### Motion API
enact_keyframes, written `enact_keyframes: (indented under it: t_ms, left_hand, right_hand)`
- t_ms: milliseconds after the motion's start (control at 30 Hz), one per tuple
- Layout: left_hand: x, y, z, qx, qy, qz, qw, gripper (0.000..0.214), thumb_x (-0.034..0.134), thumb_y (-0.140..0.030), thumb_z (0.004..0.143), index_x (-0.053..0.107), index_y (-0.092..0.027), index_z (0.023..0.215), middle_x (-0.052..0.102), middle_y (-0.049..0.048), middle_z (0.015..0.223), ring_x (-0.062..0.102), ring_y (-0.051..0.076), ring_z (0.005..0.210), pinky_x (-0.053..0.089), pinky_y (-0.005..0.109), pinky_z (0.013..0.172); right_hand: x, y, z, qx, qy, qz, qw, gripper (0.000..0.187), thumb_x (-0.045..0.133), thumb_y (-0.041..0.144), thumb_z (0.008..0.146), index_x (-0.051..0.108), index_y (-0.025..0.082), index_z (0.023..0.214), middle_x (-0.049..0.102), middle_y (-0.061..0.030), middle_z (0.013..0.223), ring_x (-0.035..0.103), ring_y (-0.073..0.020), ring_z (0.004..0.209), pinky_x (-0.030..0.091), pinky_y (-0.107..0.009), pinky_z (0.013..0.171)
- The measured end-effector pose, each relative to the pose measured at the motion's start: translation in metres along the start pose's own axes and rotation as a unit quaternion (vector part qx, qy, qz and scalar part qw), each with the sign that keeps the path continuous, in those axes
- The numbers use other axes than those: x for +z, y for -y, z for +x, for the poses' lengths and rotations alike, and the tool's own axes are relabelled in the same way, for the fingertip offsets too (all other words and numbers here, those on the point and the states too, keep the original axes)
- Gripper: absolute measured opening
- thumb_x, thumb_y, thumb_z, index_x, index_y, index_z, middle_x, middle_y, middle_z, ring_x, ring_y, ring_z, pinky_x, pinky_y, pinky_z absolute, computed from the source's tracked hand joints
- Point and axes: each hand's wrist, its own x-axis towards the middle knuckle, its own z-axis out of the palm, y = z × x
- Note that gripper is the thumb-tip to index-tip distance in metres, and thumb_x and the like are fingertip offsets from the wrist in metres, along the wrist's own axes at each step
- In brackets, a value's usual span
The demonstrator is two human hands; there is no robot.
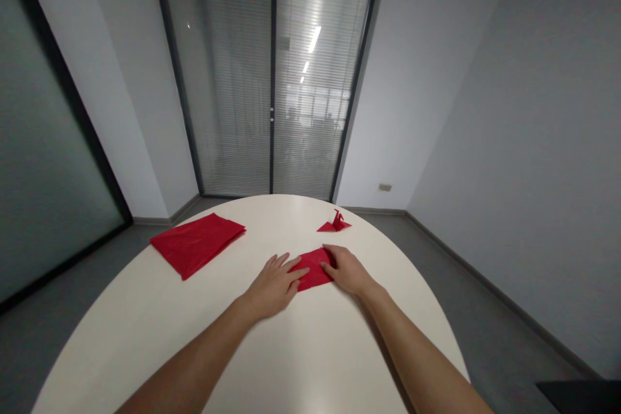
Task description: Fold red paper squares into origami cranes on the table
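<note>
A small folded sheet of red paper (pixel 313 270) lies flat on the white table in front of me. My left hand (pixel 275 284) rests at its left edge with the fingers spread, the index finger and thumb touching the paper. At the right edge, my right hand (pixel 347 268) grips the paper, its thumb on top and the index finger along the far corner. The other right fingers are mostly hidden. Just beyond this hand stands a red paper crane (pixel 336 222) with its wings spread.
A stack of larger red paper sheets (pixel 198 242) lies at the left of the round white table (pixel 272 369). Behind the table is a dark-framed glass partition with blinds (pixel 233 90). A dark object (pixel 582 396) shows at the lower right corner.
</note>
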Motion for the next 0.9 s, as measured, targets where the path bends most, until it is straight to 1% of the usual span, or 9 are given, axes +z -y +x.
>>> enact_keyframes:
  t_ms: [167, 267, 333, 433, 533, 633, 700, 800, 900]
  left_hand:
    - [0.000, 0.000, 0.000, 0.000, -0.001, -0.004, 1.000, 0.046, 0.039, -0.029, 0.102, 0.054, -0.035, 0.145, 0.044, 0.0023, 0.159, 0.036, 0.031, 0.148, 0.023, 0.053, 0.122]
    - [0.000, 0.000, 0.000, -0.004, -0.003, 0.004, 1.000, 0.047, 0.039, -0.028, 0.101, 0.054, -0.033, 0.145, 0.044, 0.0030, 0.159, 0.037, 0.032, 0.147, 0.025, 0.054, 0.122]
    - [0.001, 0.000, 0.001, -0.010, -0.007, 0.009, 1.000, 0.047, 0.039, -0.028, 0.101, 0.054, -0.032, 0.146, 0.044, 0.0031, 0.159, 0.037, 0.032, 0.147, 0.025, 0.054, 0.122]
    - [0.002, 0.000, 0.001, -0.025, -0.017, 0.008, 1.000, 0.048, 0.038, -0.028, 0.101, 0.052, -0.029, 0.147, 0.046, 0.0033, 0.158, 0.037, 0.031, 0.147, 0.025, 0.054, 0.122]
    - [0.005, 0.001, 0.002, -0.033, -0.029, -0.002, 0.999, 0.051, 0.039, -0.029, 0.100, 0.047, -0.022, 0.150, 0.046, 0.0054, 0.157, 0.036, 0.030, 0.148, 0.025, 0.051, 0.124]
    - [0.007, 0.002, 0.003, -0.042, -0.038, -0.010, 0.998, 0.058, 0.042, -0.029, 0.098, 0.039, -0.013, 0.154, 0.040, 0.0098, 0.161, 0.034, 0.028, 0.149, 0.024, 0.048, 0.125]
    - [0.008, 0.003, 0.004, -0.044, -0.042, -0.018, 0.998, 0.062, 0.044, -0.028, 0.097, 0.035, -0.011, 0.156, 0.036, 0.0116, 0.163, 0.033, 0.027, 0.151, 0.024, 0.047, 0.125]
    - [0.009, 0.003, 0.004, -0.038, -0.044, -0.030, 0.998, 0.063, 0.045, -0.025, 0.096, 0.032, -0.012, 0.156, 0.034, 0.0125, 0.163, 0.032, 0.025, 0.151, 0.024, 0.046, 0.125]
    - [0.009, 0.003, 0.004, -0.029, -0.036, -0.034, 0.998, 0.062, 0.043, -0.021, 0.095, 0.033, -0.013, 0.156, 0.034, 0.0124, 0.163, 0.033, 0.023, 0.151, 0.025, 0.044, 0.125]
  right_hand:
    - [0.010, -0.007, 0.005, 0.009, -0.049, 0.094, 0.994, 0.060, 0.067, 0.023, 0.082, 0.054, 0.016, 0.140, 0.060, -0.0139, 0.138, 0.058, -0.0265, 0.124, 0.043, -0.041, 0.109]
    - [0.012, -0.007, 0.007, -0.013, -0.070, 0.131, 0.989, 0.061, 0.066, 0.018, 0.079, 0.053, 0.019, 0.139, 0.058, -0.0125, 0.138, 0.059, -0.0255, 0.121, 0.046, -0.041, 0.107]
    - [0.012, -0.005, 0.007, -0.033, -0.074, 0.143, 0.986, 0.064, 0.064, 0.014, 0.078, 0.051, 0.021, 0.140, 0.054, -0.0119, 0.143, 0.059, -0.0250, 0.119, 0.046, -0.041, 0.106]
    - [0.010, 0.001, 0.007, -0.038, -0.073, 0.158, 0.984, 0.074, 0.060, 0.010, 0.078, 0.042, 0.023, 0.149, 0.049, -0.0122, 0.148, 0.061, -0.0234, 0.113, 0.048, -0.041, 0.103]
    - [0.008, 0.006, 0.004, -0.033, -0.050, 0.154, 0.986, 0.080, 0.058, 0.007, 0.078, 0.036, 0.023, 0.154, 0.057, -0.0125, 0.139, 0.063, -0.0226, 0.106, 0.050, -0.040, 0.100]
    - [0.005, 0.010, 0.002, -0.046, -0.027, 0.126, 0.991, 0.076, 0.058, 0.005, 0.078, 0.043, 0.022, 0.150, 0.066, -0.0107, 0.122, 0.063, -0.0230, 0.105, 0.049, -0.039, 0.098]
    - [0.003, 0.012, 0.001, -0.056, -0.021, 0.111, 0.992, 0.072, 0.059, 0.005, 0.078, 0.047, 0.021, 0.147, 0.067, -0.0097, 0.115, 0.063, -0.0226, 0.103, 0.050, -0.038, 0.097]
    - [-0.002, 0.017, 0.000, -0.087, -0.012, 0.087, 0.992, 0.061, 0.060, 0.006, 0.079, 0.058, 0.020, 0.138, 0.069, -0.0096, 0.115, 0.063, -0.0226, 0.103, 0.049, -0.037, 0.097]
    - [-0.008, 0.023, -0.002, -0.149, 0.007, 0.061, 0.987, 0.043, 0.061, 0.008, 0.080, 0.069, 0.019, 0.122, 0.072, -0.0086, 0.114, 0.063, -0.0234, 0.105, 0.048, -0.036, 0.097]
